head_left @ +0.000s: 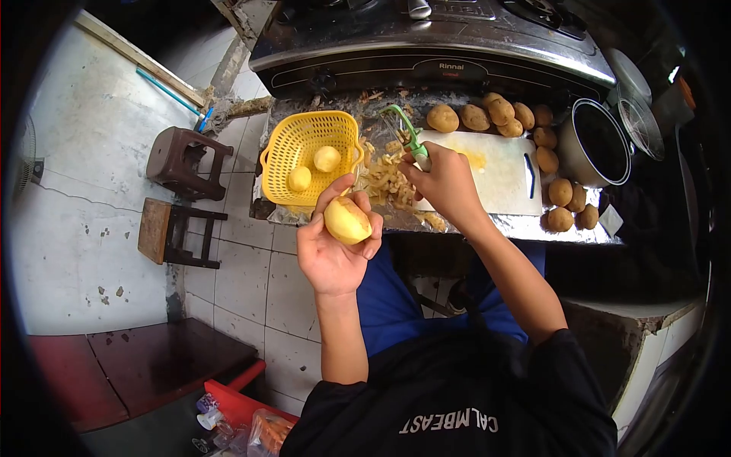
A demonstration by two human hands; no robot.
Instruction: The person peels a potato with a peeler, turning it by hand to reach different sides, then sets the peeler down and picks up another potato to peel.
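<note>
In my left hand [333, 255], palm up with fingers curled round it, rests a mostly peeled potato [347, 222] with some brownish skin near its top. My right hand [448, 183] grips a green-handled peeler [412, 138], its head pointing up and left, apart from the potato. Below the peeler lies a heap of potato peelings [387, 181]. A yellow plastic basket [272, 164] stands left of the heap, with two peeled potatoes [327, 158] inside. To the right is a white cutting board [506, 190] with a wet yellowish patch, partly covered by my right hand.
Several unpeeled potatoes [500, 112] line the board's back and right sides. A metal pot [593, 145] stands at the right, near a glass lid [638, 126]. Behind the foil-covered counter [525, 227] is a gas stove [449, 65]. Two stools [177, 156] stand on the floor at the left.
</note>
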